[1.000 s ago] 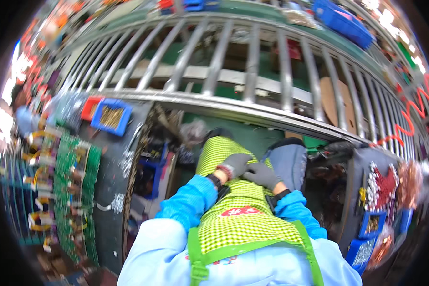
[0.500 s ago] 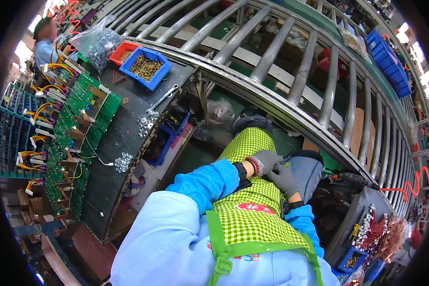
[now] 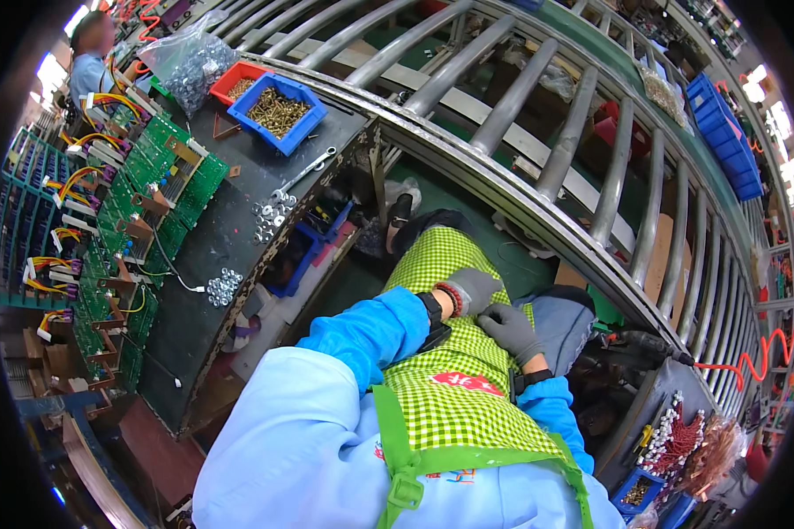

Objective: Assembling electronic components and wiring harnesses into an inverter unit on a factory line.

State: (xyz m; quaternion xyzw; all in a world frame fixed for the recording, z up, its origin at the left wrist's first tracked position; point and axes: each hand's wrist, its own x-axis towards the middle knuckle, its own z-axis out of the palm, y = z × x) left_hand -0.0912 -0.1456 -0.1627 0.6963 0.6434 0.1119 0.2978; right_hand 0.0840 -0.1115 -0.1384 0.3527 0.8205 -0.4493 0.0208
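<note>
Both my hands wear grey gloves and rest over my lap on a green checked apron (image 3: pixel 428 353). My left hand (image 3: pixel 470 290) lies on the thigh with its fingers curled together; a red bead bracelet and a dark watch circle its wrist. Just to the right and slightly nearer, my right hand (image 3: pixel 510 331) is loosely closed, its knuckles up, beside the grey-blue trouser leg (image 3: pixel 563 328). A small gap separates the two hands. Nothing shows in either one, though the fingertips are partly hidden beneath.
At left, a dark workbench (image 3: pixel 194 339) carries green circuit boards (image 3: pixel 137 198), a wrench (image 3: pixel 304 172), washers (image 3: pixel 224 287) and a blue bin of brass screws (image 3: pixel 278 115). A metal roller conveyor (image 3: pixel 560 141) curves ahead and right. A power screwdriver (image 3: pixel 640 346) with a red coiled hose lies at right.
My hands have drawn slightly apart; they were touching before. The left hand and left leg have shifted a little left and away. The whole view has tilted slightly.
</note>
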